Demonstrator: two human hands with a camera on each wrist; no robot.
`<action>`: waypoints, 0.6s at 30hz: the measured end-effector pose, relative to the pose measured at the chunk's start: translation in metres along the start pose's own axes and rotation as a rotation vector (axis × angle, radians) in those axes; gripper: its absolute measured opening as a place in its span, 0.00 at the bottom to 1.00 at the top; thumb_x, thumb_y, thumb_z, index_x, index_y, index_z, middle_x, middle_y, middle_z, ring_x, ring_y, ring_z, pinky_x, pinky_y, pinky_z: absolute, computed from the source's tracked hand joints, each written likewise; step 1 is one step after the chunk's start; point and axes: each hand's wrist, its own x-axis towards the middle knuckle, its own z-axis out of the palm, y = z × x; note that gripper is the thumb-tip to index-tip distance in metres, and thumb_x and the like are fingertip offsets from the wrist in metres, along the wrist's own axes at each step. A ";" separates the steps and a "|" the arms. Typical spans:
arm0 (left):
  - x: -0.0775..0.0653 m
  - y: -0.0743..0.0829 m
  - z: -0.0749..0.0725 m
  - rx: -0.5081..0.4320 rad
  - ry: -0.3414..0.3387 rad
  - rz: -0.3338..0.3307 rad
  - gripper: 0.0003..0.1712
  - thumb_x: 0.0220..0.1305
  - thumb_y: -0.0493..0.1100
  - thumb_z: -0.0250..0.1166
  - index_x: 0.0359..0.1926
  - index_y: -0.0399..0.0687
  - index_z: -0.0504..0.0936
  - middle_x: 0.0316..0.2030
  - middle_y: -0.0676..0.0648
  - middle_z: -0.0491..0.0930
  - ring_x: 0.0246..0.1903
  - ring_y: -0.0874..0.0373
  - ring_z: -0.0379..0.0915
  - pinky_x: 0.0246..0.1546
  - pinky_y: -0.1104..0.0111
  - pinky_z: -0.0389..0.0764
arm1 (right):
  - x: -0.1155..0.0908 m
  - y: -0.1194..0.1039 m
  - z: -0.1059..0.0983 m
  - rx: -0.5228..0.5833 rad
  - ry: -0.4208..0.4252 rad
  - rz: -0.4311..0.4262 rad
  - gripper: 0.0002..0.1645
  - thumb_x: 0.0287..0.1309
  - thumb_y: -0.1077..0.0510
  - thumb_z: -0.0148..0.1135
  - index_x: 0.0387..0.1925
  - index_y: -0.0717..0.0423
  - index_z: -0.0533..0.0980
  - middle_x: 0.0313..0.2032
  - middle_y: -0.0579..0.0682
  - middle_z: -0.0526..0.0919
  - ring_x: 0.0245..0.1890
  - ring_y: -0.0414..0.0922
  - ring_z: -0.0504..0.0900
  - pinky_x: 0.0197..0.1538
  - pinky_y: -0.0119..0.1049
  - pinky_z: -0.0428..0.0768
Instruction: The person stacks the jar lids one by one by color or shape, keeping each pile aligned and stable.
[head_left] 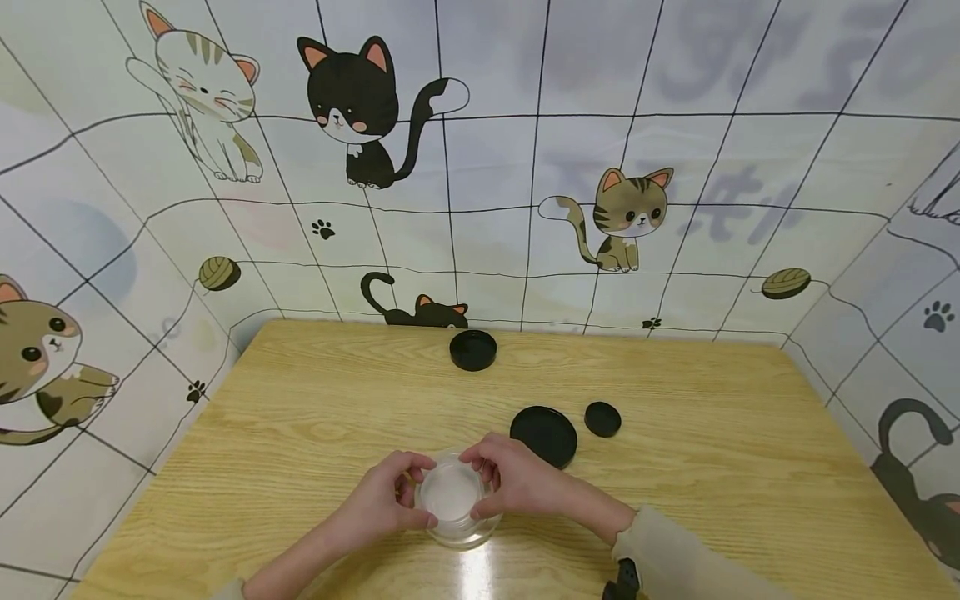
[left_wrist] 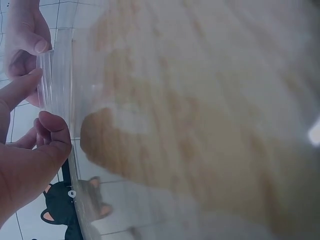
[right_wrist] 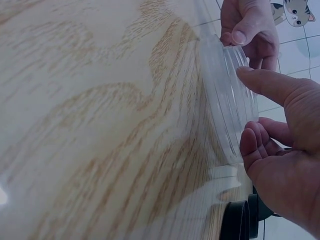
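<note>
A small clear round container point(head_left: 450, 490) sits over a wider clear dish point(head_left: 467, 542) on the table. My left hand point(head_left: 392, 493) grips the small container's left side, its thumb at the near rim and its fingers toward the far side. On the opposite side, my right hand point(head_left: 519, 477) holds the same container between thumb and fingers. The right wrist view shows the clear walls point(right_wrist: 232, 100) stacked in layers, low against the wood. Both hands' fingertips touch the upper layer in the left wrist view, where the clear edge point(left_wrist: 46, 82) stands between them.
A large black round lid point(head_left: 544, 437) lies just beyond my right hand, with a small black lid point(head_left: 602, 419) to its right. Another black lid point(head_left: 473, 350) rests near the table's back edge. A cat-patterned cloth point(head_left: 495, 167) surrounds the wooden table point(head_left: 697, 483).
</note>
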 end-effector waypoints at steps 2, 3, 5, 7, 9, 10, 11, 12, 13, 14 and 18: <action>0.000 0.000 0.000 -0.006 -0.001 -0.003 0.36 0.47 0.32 0.82 0.58 0.33 0.76 0.42 0.44 0.70 0.28 0.62 0.67 0.24 0.75 0.69 | 0.000 0.000 0.000 -0.005 0.000 -0.003 0.35 0.47 0.60 0.83 0.57 0.62 0.78 0.39 0.46 0.74 0.33 0.38 0.74 0.38 0.29 0.77; 0.000 -0.001 0.000 -0.007 -0.001 -0.003 0.36 0.47 0.32 0.82 0.58 0.33 0.76 0.42 0.44 0.70 0.28 0.62 0.67 0.24 0.74 0.69 | 0.000 0.000 0.000 -0.008 0.000 -0.005 0.35 0.46 0.60 0.83 0.57 0.62 0.78 0.39 0.46 0.74 0.33 0.37 0.74 0.38 0.29 0.78; 0.000 -0.001 0.000 -0.009 0.000 -0.005 0.37 0.47 0.32 0.82 0.58 0.33 0.76 0.42 0.44 0.70 0.27 0.62 0.67 0.24 0.74 0.69 | 0.000 0.000 0.000 -0.011 -0.001 -0.006 0.36 0.46 0.60 0.83 0.57 0.62 0.78 0.39 0.46 0.74 0.34 0.37 0.74 0.38 0.29 0.77; 0.000 -0.001 0.000 -0.007 0.002 -0.007 0.37 0.47 0.32 0.82 0.58 0.33 0.77 0.42 0.44 0.70 0.27 0.62 0.67 0.24 0.74 0.69 | 0.000 0.000 0.000 -0.013 -0.002 -0.004 0.36 0.46 0.60 0.83 0.57 0.62 0.78 0.39 0.46 0.74 0.33 0.37 0.74 0.38 0.29 0.77; 0.000 0.000 0.000 -0.003 0.006 -0.010 0.37 0.47 0.32 0.82 0.58 0.33 0.77 0.42 0.44 0.70 0.27 0.62 0.67 0.24 0.74 0.69 | 0.000 0.000 0.000 -0.016 -0.004 -0.002 0.36 0.46 0.60 0.83 0.58 0.61 0.77 0.39 0.46 0.74 0.33 0.37 0.74 0.38 0.29 0.77; 0.000 0.000 0.000 -0.003 0.007 -0.012 0.37 0.46 0.32 0.82 0.58 0.34 0.77 0.42 0.44 0.70 0.27 0.62 0.67 0.24 0.74 0.69 | 0.000 -0.001 -0.001 -0.017 -0.004 0.001 0.36 0.46 0.60 0.83 0.58 0.61 0.77 0.38 0.46 0.74 0.33 0.37 0.74 0.38 0.29 0.77; 0.000 0.000 0.000 -0.004 0.007 -0.014 0.37 0.47 0.32 0.82 0.58 0.34 0.77 0.42 0.44 0.70 0.27 0.62 0.67 0.24 0.74 0.69 | -0.001 -0.001 -0.001 -0.019 -0.002 0.002 0.37 0.46 0.60 0.83 0.58 0.61 0.77 0.38 0.45 0.74 0.33 0.37 0.74 0.38 0.29 0.77; 0.000 0.000 0.000 -0.003 0.010 -0.014 0.37 0.46 0.32 0.82 0.58 0.34 0.77 0.42 0.44 0.70 0.27 0.62 0.67 0.24 0.74 0.70 | -0.001 -0.002 -0.002 -0.020 0.002 -0.001 0.36 0.47 0.60 0.83 0.58 0.61 0.77 0.38 0.45 0.74 0.33 0.37 0.74 0.38 0.29 0.77; 0.000 0.001 0.000 -0.003 0.012 -0.016 0.37 0.47 0.32 0.82 0.58 0.34 0.77 0.43 0.44 0.70 0.28 0.62 0.68 0.24 0.74 0.70 | -0.002 -0.002 -0.003 -0.021 0.006 -0.001 0.37 0.47 0.60 0.83 0.59 0.61 0.77 0.38 0.45 0.74 0.33 0.38 0.74 0.38 0.29 0.77; 0.000 0.001 -0.001 -0.008 0.014 -0.015 0.37 0.47 0.32 0.82 0.59 0.34 0.76 0.43 0.44 0.70 0.28 0.62 0.68 0.24 0.74 0.71 | -0.002 -0.003 -0.005 -0.024 0.012 -0.006 0.36 0.47 0.60 0.83 0.59 0.60 0.77 0.38 0.45 0.75 0.33 0.38 0.75 0.38 0.29 0.78; 0.002 0.006 -0.004 0.004 0.027 -0.002 0.37 0.48 0.33 0.82 0.59 0.34 0.76 0.43 0.43 0.70 0.28 0.61 0.69 0.25 0.73 0.72 | -0.006 -0.005 -0.013 -0.029 0.049 -0.019 0.36 0.48 0.60 0.83 0.59 0.61 0.77 0.38 0.48 0.76 0.34 0.41 0.75 0.39 0.31 0.78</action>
